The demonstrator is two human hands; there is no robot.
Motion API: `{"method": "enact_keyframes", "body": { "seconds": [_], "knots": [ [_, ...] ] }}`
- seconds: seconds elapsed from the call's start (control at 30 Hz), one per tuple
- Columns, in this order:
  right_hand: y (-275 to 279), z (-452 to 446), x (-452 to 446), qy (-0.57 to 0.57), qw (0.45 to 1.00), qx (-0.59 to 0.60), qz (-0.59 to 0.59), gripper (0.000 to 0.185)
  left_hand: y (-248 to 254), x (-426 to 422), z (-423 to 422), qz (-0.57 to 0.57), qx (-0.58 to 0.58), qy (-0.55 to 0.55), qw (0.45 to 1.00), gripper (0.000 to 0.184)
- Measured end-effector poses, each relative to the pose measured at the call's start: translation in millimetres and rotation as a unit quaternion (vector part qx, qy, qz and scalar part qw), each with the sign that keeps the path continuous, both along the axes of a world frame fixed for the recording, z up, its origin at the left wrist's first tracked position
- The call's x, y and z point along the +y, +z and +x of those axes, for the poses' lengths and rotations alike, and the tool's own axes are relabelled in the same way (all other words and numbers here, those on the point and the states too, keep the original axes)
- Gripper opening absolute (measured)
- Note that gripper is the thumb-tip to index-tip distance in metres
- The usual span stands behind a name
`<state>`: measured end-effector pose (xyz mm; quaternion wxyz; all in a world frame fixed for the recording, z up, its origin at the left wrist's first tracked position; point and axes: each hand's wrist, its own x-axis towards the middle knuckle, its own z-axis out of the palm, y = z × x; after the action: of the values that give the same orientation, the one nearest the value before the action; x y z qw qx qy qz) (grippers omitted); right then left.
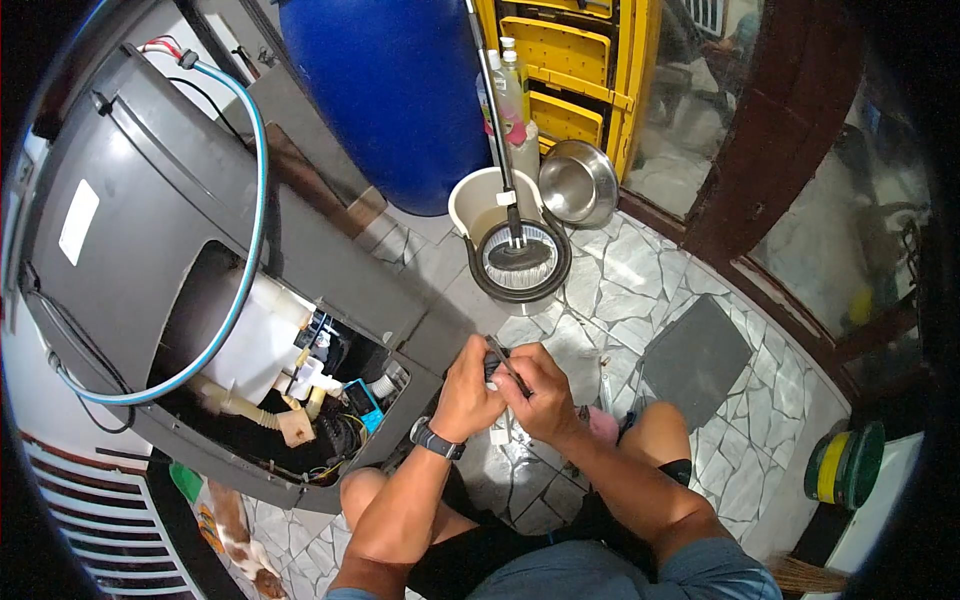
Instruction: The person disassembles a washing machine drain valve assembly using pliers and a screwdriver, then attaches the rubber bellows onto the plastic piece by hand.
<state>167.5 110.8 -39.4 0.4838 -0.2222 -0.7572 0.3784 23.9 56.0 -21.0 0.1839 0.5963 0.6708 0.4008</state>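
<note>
My left hand (465, 395), with a watch on its wrist, is closed round a small dark part (492, 368) in front of my knees. Close against it, my right hand (537, 392) is closed on a thin dark rod-like tool (506, 362), whose end reaches up over the left fingers. My fingers hide most of both items, so their exact kind does not show. On the left lies a large grey appliance (330, 240) with an open panel. Inside it are a white plastic tank (245, 345), a ribbed hose (245, 408) and wiring.
A blue-and-white hose (262, 190) loops over the appliance. Ahead stand a blue drum (390, 100), a mop bucket (480, 205), a metal bowl (578, 183) and a yellow folding ladder (555, 50). A grey mat (697, 357) lies at right; a cat (235, 530) is at lower left.
</note>
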Motion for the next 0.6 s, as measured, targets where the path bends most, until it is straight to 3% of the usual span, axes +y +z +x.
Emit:
{"method": "enact_keyframes", "body": {
  "seconds": [0.13, 0.17, 0.23, 0.27, 0.3, 0.33, 0.37, 0.4, 0.53, 0.6],
  "knots": [
    [-5, 4, 4, 0.001, 1.000, -0.010, 0.002, 0.021, -4, 3, 5, -0.031, -0.021, 0.008, 0.999, 0.037],
    [-5, 7, 5, 0.001, 1.000, -0.010, 0.002, 0.021, -4, 4, 5, -0.041, -0.024, 0.010, 0.999, 0.045],
    [1, 12, 11, 0.033, 0.992, -0.061, -0.104, 0.024, 1, 6, 2, -0.051, -0.026, 0.014, 0.998, 0.053],
    [-5, 14, 16, 0.033, 0.992, -0.061, -0.104, 0.024, 4, 8, 2, -0.060, -0.038, -0.010, 0.997, 0.068],
    [-4, 14, 23, 0.080, 0.968, 0.008, -0.237, 0.026, 7, 9, 1, -0.068, -0.051, -0.035, 0.996, 0.083],
    [-2, 13, 30, 0.126, 0.920, 0.076, -0.364, 0.028, 11, 9, 0, -0.067, -0.052, -0.034, 0.996, 0.083],
    [1, 17, 32, 0.102, 0.907, 0.040, -0.407, 0.030, 16, 8, -1, -0.109, -0.065, -0.047, 0.991, 0.096],
    [9, 16, 37, 0.102, 0.906, 0.040, -0.408, 0.030, 18, 6, -2, -0.152, -0.077, -0.061, 0.983, 0.108],
    [8, 13, 53, 0.172, 0.871, -0.022, -0.459, 0.039, 16, 3, -10, -0.171, -0.081, -0.080, 0.979, 0.116],
    [2, 12, 57, 0.241, 0.843, -0.019, -0.481, 0.039, 17, -1, -14, -0.150, -0.043, -0.034, 0.987, 0.118]
  ]
}}
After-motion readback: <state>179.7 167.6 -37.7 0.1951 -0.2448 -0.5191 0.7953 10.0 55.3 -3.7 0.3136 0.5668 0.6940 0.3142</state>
